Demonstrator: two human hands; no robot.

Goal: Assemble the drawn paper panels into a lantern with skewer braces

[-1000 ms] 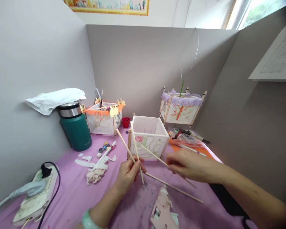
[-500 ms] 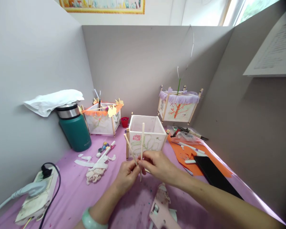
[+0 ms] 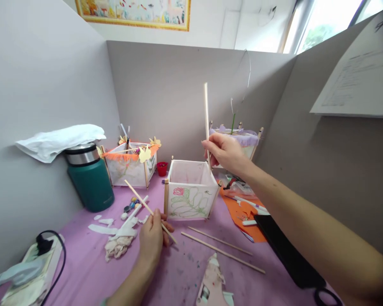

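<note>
My right hand [image 3: 221,151] is closed round a wooden stick [image 3: 206,106], held upright over the right rear corner of a white box [image 3: 191,199] with a flower drawing on its front. Low at the left, my left hand [image 3: 153,233] pinches a second wooden stick [image 3: 137,195], which slants up to the left. Two more sticks lie on the purple cloth in front of the box: a thicker one [image 3: 223,252] and a thinner one [image 3: 218,240]. A pink glue gun [image 3: 212,282] rests at the near edge of the view.
A teal bottle [image 3: 91,180] and a decorated box [image 3: 127,168] with orange fringe stand at the left. A power strip [image 3: 32,272] with plugs lies near left. On the right are orange paper [image 3: 236,221] and a black phone-like slab [image 3: 284,250]. Grey partitions [image 3: 166,93] enclose the table.
My hands have moved apart. The right has lifted its stick up to the box's rear corner; the left has shifted left with its stick. Two sticks now show lying on the cloth.
</note>
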